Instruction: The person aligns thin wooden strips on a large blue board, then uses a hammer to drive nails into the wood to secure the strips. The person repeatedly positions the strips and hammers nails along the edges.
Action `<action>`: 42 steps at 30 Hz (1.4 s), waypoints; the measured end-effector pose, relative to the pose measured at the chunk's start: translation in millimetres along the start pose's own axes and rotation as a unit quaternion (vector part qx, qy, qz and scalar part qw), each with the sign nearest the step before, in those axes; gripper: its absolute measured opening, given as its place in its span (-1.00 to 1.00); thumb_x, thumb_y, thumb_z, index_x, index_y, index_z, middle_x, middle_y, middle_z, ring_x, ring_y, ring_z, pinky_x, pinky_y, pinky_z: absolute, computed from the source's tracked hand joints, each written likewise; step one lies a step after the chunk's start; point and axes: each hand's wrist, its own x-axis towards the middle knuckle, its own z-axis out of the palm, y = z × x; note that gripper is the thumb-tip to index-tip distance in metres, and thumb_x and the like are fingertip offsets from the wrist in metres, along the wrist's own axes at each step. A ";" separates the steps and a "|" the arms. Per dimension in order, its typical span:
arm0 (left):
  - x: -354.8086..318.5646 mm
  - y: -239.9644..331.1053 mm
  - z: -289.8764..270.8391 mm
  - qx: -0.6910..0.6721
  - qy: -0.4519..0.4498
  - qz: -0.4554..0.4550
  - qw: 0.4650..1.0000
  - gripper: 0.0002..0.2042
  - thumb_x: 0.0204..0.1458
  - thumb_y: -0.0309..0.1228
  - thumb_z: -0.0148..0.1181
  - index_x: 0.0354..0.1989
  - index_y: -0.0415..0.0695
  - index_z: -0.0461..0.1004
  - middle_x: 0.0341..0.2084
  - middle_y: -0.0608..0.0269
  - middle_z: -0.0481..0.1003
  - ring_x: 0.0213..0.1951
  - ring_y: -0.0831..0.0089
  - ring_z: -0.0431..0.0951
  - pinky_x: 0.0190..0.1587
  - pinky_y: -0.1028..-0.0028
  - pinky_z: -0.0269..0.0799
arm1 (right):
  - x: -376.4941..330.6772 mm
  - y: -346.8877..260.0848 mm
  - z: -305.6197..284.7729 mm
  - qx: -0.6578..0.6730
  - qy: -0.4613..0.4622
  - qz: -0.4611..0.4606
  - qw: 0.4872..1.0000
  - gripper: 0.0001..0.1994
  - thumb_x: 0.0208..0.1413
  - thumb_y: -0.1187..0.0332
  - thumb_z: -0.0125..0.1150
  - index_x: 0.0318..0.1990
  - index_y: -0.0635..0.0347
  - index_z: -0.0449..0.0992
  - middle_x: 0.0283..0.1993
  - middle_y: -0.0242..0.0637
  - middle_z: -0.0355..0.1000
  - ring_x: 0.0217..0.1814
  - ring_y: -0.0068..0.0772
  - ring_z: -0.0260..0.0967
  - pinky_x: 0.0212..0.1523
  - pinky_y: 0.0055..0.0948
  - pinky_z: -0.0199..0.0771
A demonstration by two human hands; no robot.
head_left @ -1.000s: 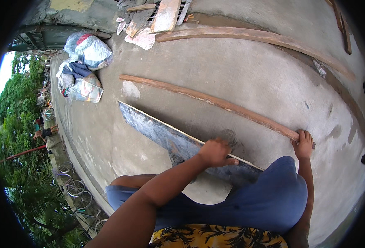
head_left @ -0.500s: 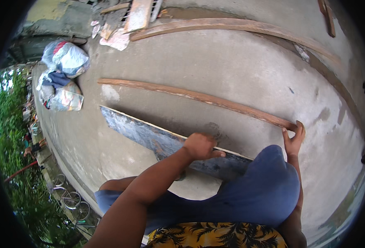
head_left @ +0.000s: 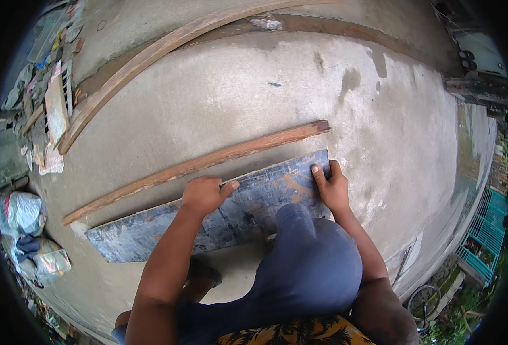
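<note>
A long board with a worn, blue-grey stained face stands tilted on its edge in front of my knees. My left hand grips its upper edge left of the middle, thumb on the near face and fingers over the far side. At the board's right end, my right hand is closed around the edge, its thumb pressed on the face. Just beyond the board, a long brown wooden beam lies on the concrete, roughly alongside it; neither hand touches the beam. My bent knee hides part of the board's lower edge.
A longer wooden beam lies farther off beside a groove in the concrete floor. Stuffed plastic bags sit at the far left, below scrap wood and rubble. A green metal gate stands at the right.
My right hand has left the end of the wooden beam and now grips the board's right end. The board's face shows more fully. The whole view has turned rightward.
</note>
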 end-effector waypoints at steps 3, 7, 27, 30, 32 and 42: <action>27.7 39.7 -13.6 0.017 0.006 -0.017 1.000 -0.19 0.29 0.43 -0.11 -0.23 -0.21 0.64 -0.13 -0.12 0.65 0.03 -0.05 0.64 0.09 0.00 0.53 | 30.1 31.7 -1.4 0.037 0.120 -0.071 0.989 -0.39 0.39 0.04 0.31 0.36 0.35 0.40 0.03 0.29 0.62 0.11 0.22 0.64 0.11 -0.08 0.60; 73.2 31.2 21.7 0.060 0.201 0.050 0.976 -0.34 0.33 0.29 0.02 -0.02 -0.19 0.56 -0.11 -0.04 0.55 0.03 -0.03 0.52 0.17 0.02 0.43 | 76.6 37.0 3.0 0.011 0.156 -0.077 0.985 -0.36 0.43 -0.03 0.20 0.54 0.04 0.31 0.11 0.21 0.62 0.15 0.20 0.63 0.18 -0.08 0.59; 44.5 4.4 11.1 -0.053 0.350 -0.003 0.935 -0.66 0.38 -0.18 0.17 0.22 -0.03 0.58 -0.18 0.04 0.51 0.00 0.01 0.51 0.17 0.01 0.39 | 124.4 43.7 -0.9 -0.027 0.045 -0.021 0.998 -0.42 0.49 -0.05 0.04 0.57 -0.17 0.28 0.20 0.24 0.56 0.31 0.31 0.50 0.31 0.00 0.51; -30.6 -108.7 57.5 -0.066 0.433 -0.202 0.876 -0.57 0.36 -0.12 0.19 0.28 -0.07 0.54 -0.10 -0.07 0.55 0.01 -0.10 0.55 0.13 -0.06 0.43 | 130.8 61.1 8.1 0.010 0.075 -0.084 0.994 -0.43 0.50 0.04 0.11 0.49 0.15 0.37 0.32 0.22 0.50 0.40 0.17 0.48 0.35 -0.16 0.48; -93.9 -197.1 106.5 -0.133 0.439 -0.464 0.758 -0.42 0.33 0.03 0.18 0.37 -0.12 0.46 0.09 -0.16 0.55 0.11 -0.21 0.55 0.21 -0.09 0.43 | 135.7 64.3 15.4 0.021 0.072 -0.103 0.992 -0.45 0.52 0.07 0.10 0.49 0.21 0.37 0.34 0.17 0.51 0.42 0.05 0.48 0.38 -0.23 0.44; -170.0 -266.8 238.6 -0.758 0.329 -0.481 0.293 0.00 0.21 0.44 0.06 0.57 -0.19 0.22 0.63 -0.12 -0.03 0.53 -0.17 0.14 0.50 -0.25 0.02 | 173.7 124.0 2.5 -0.033 0.034 -0.137 0.989 -0.35 0.59 0.02 -0.04 0.59 0.31 0.17 0.61 0.07 0.20 0.63 -0.08 0.17 0.59 -0.26 0.13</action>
